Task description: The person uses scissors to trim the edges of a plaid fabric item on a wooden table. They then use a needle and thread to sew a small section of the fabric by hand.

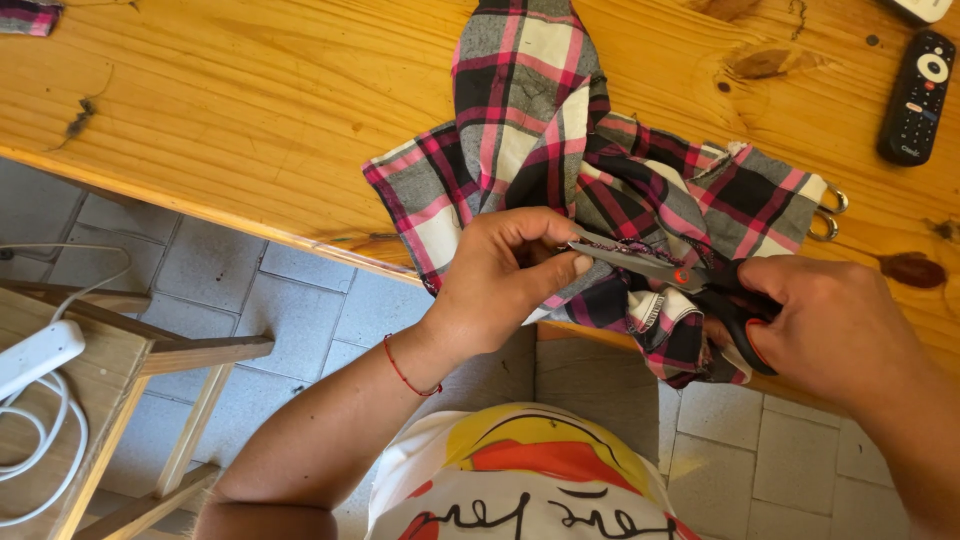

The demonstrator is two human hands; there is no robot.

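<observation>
**Soft plaid cloth under the scissors at the table edge**

From the head camera we see our left hand point(500, 275) pinching a fold of the plaid cloth point(560, 170), fingers closed on it just beside the blades. Our right hand point(830, 325) is clamped through the black handles of the scissors point(680, 275), whose blades lie nearly together against the frayed seam. The cloth lies bunched on the wooden table point(250, 110), one part drooping over its near edge. We judge it light, limp and prone to slipping, so it is best held taut close to the blades. A black remote point(917, 97) rests well apart; grey floor tiles point(300, 300) lie below.
</observation>
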